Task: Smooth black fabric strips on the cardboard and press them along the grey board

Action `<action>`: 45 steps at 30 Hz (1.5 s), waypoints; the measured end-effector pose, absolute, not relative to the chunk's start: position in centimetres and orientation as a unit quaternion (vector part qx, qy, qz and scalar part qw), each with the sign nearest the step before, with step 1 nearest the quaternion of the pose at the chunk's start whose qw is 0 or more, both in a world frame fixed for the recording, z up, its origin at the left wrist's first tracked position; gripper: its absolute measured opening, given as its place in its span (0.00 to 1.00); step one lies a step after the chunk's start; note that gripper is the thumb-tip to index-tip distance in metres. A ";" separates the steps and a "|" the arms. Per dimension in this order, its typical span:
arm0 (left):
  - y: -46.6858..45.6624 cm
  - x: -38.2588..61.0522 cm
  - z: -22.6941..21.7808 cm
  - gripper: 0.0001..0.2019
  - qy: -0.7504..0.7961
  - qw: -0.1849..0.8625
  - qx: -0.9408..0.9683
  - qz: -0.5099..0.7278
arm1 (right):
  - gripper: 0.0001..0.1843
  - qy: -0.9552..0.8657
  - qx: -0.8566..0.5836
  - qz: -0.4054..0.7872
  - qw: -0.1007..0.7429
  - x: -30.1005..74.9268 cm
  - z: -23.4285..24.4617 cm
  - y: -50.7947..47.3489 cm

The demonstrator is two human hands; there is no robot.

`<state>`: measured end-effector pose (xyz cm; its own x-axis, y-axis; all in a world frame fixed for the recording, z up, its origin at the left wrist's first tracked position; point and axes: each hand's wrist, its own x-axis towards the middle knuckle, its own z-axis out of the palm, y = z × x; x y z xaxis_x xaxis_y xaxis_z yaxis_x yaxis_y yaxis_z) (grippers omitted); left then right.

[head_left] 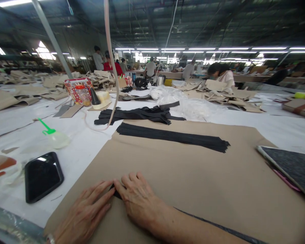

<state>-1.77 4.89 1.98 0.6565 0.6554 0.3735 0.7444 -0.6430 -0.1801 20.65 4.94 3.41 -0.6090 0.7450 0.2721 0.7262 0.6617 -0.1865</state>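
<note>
My left hand and my right hand lie flat, fingers stretched, on a large brown paper sheet. Their fingertips meet over the end of a thin black strip, and both press it down. The strip runs under my right forearm toward the lower right. Farther out on the sheet lies a neat stack of black strips. Beyond it sits a looser pile of black strips.
A black phone lies left of the sheet beside a glue bottle with a green nozzle. A dark board lies at right. A hose hangs down. Clear plastic, tan pieces and seated workers fill the far tables.
</note>
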 end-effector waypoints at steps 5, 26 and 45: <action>5.6 -1.6 2.4 0.23 -0.335 0.193 -0.915 -0.115 | 0.13 -0.896 -0.418 0.027 0.151 21.4 4.6 5.0; 6.0 0.7 3.9 0.20 -0.351 0.138 -0.920 -0.108 | 0.07 -0.934 -0.338 -0.016 0.116 25.5 5.3 3.8; 5.0 1.9 4.6 0.26 -0.354 0.200 -0.912 -0.054 | 0.07 -0.933 -0.345 -0.019 0.097 28.7 6.1 1.9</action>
